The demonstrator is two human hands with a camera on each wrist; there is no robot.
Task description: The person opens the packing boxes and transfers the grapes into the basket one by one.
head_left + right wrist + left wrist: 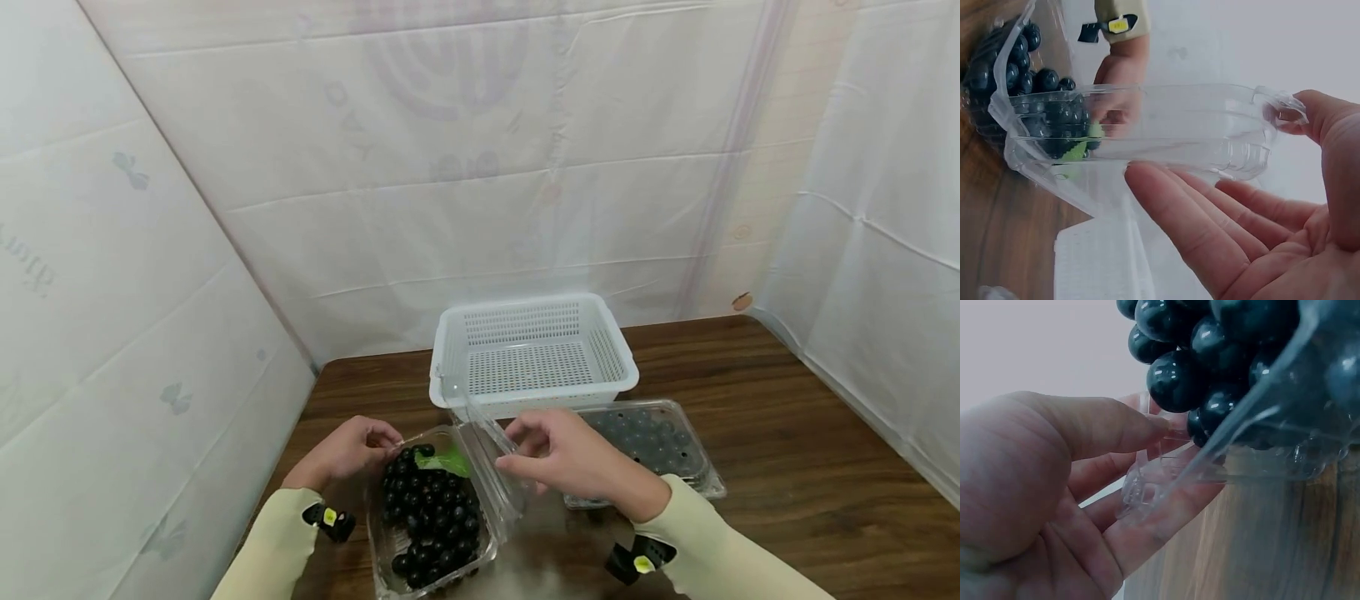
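A clear plastic clamshell box (489, 546) stands on the table with its lid (491, 437) raised. Dark grapes (431, 521) lie inside, topped by a green leaf (447, 461) at the far end. My left hand (337, 457) pinches the box's far left rim between thumb and fingers, as the left wrist view shows beside the grapes (1219, 344). On the other side, my right hand (566, 458) holds the upright lid (1179, 122) near its free edge, thumb at one corner and fingers along its outer face.
Behind the box sits a white perforated plastic basket (534, 387). A second clear box (652, 442) of dark round fruit, its lid down, lies to the right, partly behind my right hand. White sheeting (450, 208) rises behind the wooden table (787, 433).
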